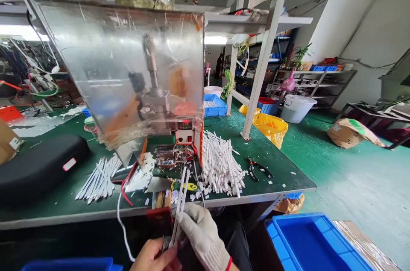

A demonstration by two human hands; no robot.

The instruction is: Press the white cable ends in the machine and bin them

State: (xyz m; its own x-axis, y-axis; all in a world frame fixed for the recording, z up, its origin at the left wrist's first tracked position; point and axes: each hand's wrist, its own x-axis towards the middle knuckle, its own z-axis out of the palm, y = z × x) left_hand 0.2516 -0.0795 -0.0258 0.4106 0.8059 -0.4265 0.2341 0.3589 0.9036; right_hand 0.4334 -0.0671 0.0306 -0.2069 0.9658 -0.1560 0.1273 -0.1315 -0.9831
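Note:
My right hand [201, 233], in a white knit glove, is closed round the lower part of two thin white sticks [180, 196] that point up toward the machine. My bare left hand [153, 257] is at the bottom edge, its fingers pinched on the lower ends of the same sticks. Both hands are below the front edge of the green workbench [272, 157]. Just beyond them stands a small press machine [153, 91] behind a clear plastic shield. A heap of white sticks [221, 164] lies to its right, and a smaller bundle of white sticks [98, 181] lies to its left.
A black case [38, 164] lies on the bench at left. Black pliers [258, 167] lie right of the heap. Blue bins sit at lower right [317, 241], bottom left [68, 264] and behind the machine [214, 106]. Yellow bags [272, 128] and a white bucket [296, 108] stand on the green floor.

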